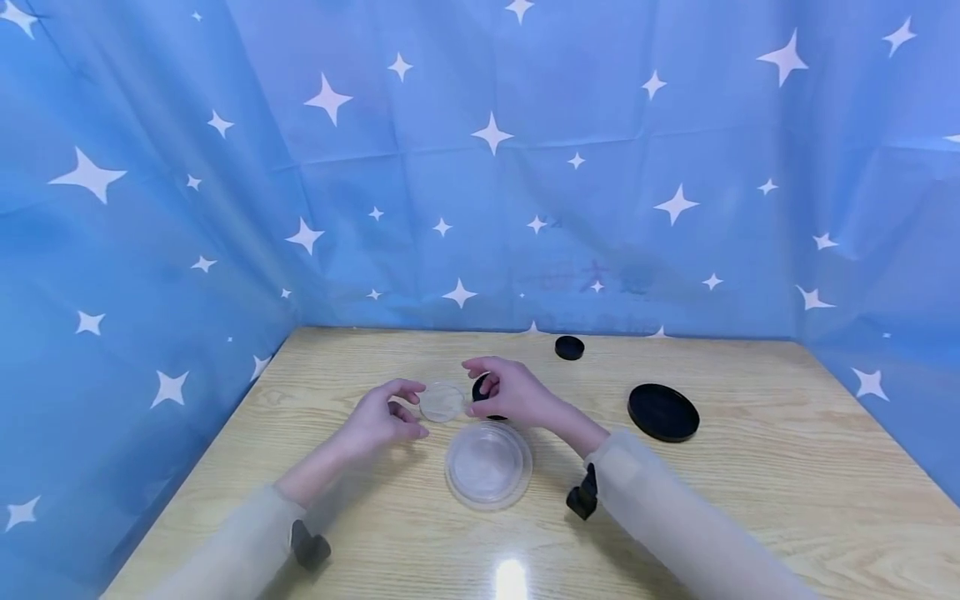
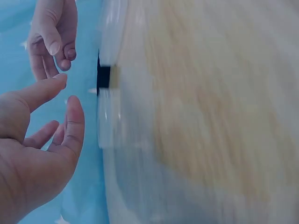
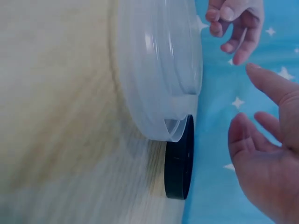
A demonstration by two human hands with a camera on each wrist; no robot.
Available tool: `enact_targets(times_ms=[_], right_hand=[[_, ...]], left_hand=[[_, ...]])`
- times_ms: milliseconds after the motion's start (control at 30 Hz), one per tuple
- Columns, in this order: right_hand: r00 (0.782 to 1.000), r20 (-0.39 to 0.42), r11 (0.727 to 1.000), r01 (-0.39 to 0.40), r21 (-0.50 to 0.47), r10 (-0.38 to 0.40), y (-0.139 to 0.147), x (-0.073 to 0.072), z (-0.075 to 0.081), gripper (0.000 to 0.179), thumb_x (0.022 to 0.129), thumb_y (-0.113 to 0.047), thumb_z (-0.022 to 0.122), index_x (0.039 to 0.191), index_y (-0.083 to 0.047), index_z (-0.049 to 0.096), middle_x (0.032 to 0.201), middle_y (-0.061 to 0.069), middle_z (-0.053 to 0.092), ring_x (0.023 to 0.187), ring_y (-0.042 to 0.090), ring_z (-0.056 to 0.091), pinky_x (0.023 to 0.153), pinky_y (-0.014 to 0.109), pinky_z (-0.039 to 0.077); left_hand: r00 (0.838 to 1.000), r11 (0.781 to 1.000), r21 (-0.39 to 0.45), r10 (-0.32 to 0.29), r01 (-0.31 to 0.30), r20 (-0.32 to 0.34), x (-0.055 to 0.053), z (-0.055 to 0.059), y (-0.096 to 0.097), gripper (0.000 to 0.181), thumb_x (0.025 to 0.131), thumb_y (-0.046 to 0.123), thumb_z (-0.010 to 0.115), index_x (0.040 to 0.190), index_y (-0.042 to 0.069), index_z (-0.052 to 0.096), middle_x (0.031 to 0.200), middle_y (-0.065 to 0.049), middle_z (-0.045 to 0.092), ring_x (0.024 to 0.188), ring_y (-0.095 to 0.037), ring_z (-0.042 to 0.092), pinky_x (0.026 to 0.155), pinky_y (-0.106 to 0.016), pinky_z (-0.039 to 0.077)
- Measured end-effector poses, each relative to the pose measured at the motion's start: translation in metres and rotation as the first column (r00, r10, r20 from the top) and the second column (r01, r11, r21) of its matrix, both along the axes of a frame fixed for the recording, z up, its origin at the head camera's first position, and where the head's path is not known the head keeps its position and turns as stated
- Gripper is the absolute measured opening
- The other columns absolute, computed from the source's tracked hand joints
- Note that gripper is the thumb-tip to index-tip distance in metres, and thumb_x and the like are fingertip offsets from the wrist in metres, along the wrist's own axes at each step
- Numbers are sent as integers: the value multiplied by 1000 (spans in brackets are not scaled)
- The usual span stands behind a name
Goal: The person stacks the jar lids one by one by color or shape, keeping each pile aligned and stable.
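My left hand [image 1: 382, 417] hovers just left of a small clear round container [image 1: 442, 402], fingers loosely bent with nothing between them. On the other side, my right hand [image 1: 517, 396] is held over a black round lid [image 1: 480, 388], which it partly covers in the head view. The wrist views show that hand [image 3: 266, 154] raised above the lid [image 3: 180, 163], thumb and fingers apart. A larger clear round container [image 1: 489, 467] stands on the table nearer to me, between my forearms.
A small black round lid [image 1: 570, 347] lies near the table's back edge. Farther right is a large black round lid [image 1: 663, 412]. A blue star-printed curtain [image 1: 491, 167] hangs behind the wooden table [image 1: 765, 467] and along both sides.
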State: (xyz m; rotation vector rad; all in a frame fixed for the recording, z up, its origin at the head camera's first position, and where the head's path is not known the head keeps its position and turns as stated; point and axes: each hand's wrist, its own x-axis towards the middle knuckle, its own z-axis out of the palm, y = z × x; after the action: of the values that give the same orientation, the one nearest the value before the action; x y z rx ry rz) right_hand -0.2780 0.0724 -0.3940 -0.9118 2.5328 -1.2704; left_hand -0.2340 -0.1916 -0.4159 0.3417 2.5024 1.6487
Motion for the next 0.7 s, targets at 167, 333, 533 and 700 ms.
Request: enact_targets(times_ms=[167, 333, 533, 700], right_hand=[[1000, 11, 999, -16, 44, 16, -14, -21, -6, 71, 87, -12, 83, 150, -6, 51, 138, 19, 60, 95, 22, 61, 79, 31, 53], [1000, 19, 997, -20, 79, 19, -20, -36, -14, 77, 86, -16, 86, 152, -5, 47, 141, 17, 59, 101, 25, 61, 82, 34, 53], [999, 46, 995, -9, 96, 5, -20, -46, -21, 82, 85, -18, 87, 154, -5, 44, 144, 15, 57, 116, 30, 57, 94, 41, 51], [998, 58, 994, -25, 105, 19, -19, -50, -25, 83, 84, -20, 87, 154, -5, 45, 144, 13, 57, 122, 32, 54, 99, 45, 49]], left_hand=[[999, 999, 4, 42, -42, -34, -12, -5, -10, 65, 78, -3, 85, 136, -8, 55, 120, -24, 58, 90, -22, 66, 69, -27, 55], [998, 998, -10, 58, -59, -35, -21, -6, -15, 65, 78, -3, 84, 135, -9, 55, 121, -26, 59, 91, -23, 66, 73, -26, 55], [998, 998, -13, 55, -55, -13, -28, -11, -14, 65, 78, -3, 84, 136, -8, 54, 122, -25, 58, 94, -24, 66, 75, -29, 56], [998, 999, 3, 52, -52, 24, -32, -16, -10, 67, 78, -3, 84, 137, -8, 54, 122, -23, 57, 99, -28, 65, 77, -30, 56]])
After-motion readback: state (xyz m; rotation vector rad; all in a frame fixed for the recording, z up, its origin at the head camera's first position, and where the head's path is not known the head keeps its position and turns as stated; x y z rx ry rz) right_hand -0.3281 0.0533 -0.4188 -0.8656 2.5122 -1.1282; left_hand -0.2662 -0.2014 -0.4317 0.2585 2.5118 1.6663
